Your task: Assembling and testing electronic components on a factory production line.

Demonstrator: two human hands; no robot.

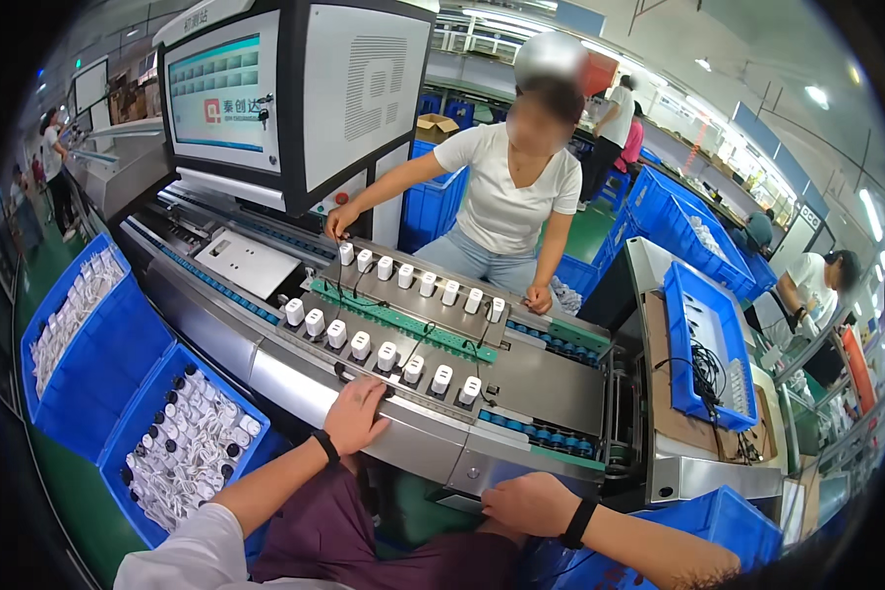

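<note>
My left hand (356, 417) lies on the front edge of the metal conveyor machine (403, 442), fingers stretched out beside a black clamp. Nothing shows in its grasp. Just beyond stands the near row of white plug chargers, including one charger (361, 344), upright in dark holders. A second row, including another charger (405, 275), stands behind a green strip (403, 323) with black cables across it. Over my lap, below the machine's front edge, is my right hand (531, 501), its fingers bent downward and mostly hidden, so their grip cannot be made out.
Opposite sits a co-worker (513, 187), one hand at the far row's left end, the other on the machine's far edge. Blue bins (108, 447) of white chargers and cables stand left. A blue tray (671, 334) with black cables lies right. A cabinet with a screen (216, 93) rises back left.
</note>
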